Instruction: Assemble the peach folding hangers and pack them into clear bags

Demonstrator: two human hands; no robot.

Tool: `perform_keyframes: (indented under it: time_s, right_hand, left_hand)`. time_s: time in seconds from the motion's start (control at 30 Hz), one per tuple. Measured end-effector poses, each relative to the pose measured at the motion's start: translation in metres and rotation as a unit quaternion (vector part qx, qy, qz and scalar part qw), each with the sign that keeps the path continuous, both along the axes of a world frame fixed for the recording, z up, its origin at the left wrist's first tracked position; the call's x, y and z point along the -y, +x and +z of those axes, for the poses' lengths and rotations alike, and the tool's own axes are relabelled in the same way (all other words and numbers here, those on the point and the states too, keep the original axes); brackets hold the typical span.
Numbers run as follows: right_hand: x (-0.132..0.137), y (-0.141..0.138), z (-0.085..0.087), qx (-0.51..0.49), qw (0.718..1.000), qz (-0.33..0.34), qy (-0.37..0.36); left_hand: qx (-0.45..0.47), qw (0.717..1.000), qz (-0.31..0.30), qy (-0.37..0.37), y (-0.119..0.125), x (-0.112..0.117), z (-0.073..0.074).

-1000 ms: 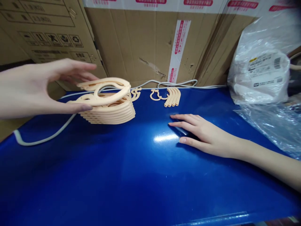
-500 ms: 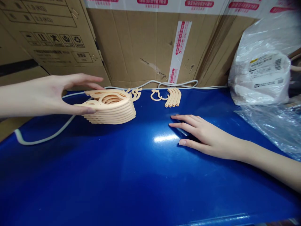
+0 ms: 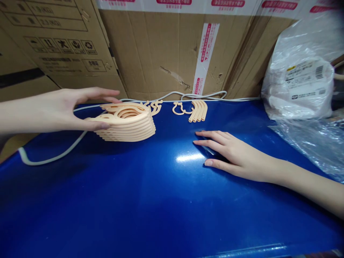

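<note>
On the far left of the blue table (image 3: 150,200) lies a stack of beige plastic hangers (image 3: 129,129), with hook-shaped ends (image 3: 156,106) showing at its right. My left hand (image 3: 64,107) reaches across the stack's left end. Its thumb lies along the top near edge, while the fingers stretch out above the far side, apart from the thumb. Farther right, near the back edge, are several curved beige hanger arms (image 3: 199,111) and beige hooks (image 3: 179,108). My right hand (image 3: 231,152) rests low over the table with fingers spread, holding nothing.
Large cardboard boxes (image 3: 161,50) stand along the back and left. A white cable (image 3: 64,156) runs along the rear edge and loops at the left. At the right sits a plastic-wrapped package (image 3: 301,89) with a label, beside clear plastic film (image 3: 311,143).
My left hand has shifted very slightly to the right and down over the hanger stack. My right hand and the other beige pieces stay in place.
</note>
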State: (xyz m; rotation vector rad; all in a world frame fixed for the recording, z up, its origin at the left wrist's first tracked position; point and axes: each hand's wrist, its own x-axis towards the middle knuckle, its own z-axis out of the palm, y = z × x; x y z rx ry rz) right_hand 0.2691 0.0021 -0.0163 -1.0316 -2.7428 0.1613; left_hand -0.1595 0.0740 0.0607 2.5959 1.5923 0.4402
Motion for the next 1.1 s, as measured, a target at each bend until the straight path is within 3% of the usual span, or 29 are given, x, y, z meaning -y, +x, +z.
perform_keyframes:
  time_s: [0.13, 0.3, 0.5, 0.7, 0.9, 1.1]
  right_hand:
    - [0.0, 0.0, -0.001, 0.004, 1.0, 0.003, 0.001]
    - [0.0, 0.001, 0.0, 0.007, 1.0, -0.003, 0.0]
    - [0.0, 0.001, 0.001, 0.014, 1.0, -0.001, 0.007]
    - [0.0, 0.001, 0.0, 0.016, 1.0, 0.001, 0.015]
    - [-0.001, 0.0, 0.0, 0.018, 1.0, 0.002, 0.019]
    - [-0.001, 0.001, -0.002, 0.018, 1.0, 0.001, 0.018]
  left_hand:
    - [0.022, 1.0, -0.003, -0.014, -0.004, -0.003, 0.002]
    - [0.14, 0.989, 0.037, -0.034, -0.006, -0.009, 0.006]
    - [0.054, 0.993, 0.097, -0.05, 0.0, -0.004, 0.01]
    - [0.036, 0.985, 0.145, -0.082, 0.007, -0.003, 0.011]
    - [0.036, 0.986, 0.143, -0.078, 0.013, 0.001, 0.008]
    - [0.049, 0.992, 0.111, -0.022, 0.01, -0.003, 0.003]
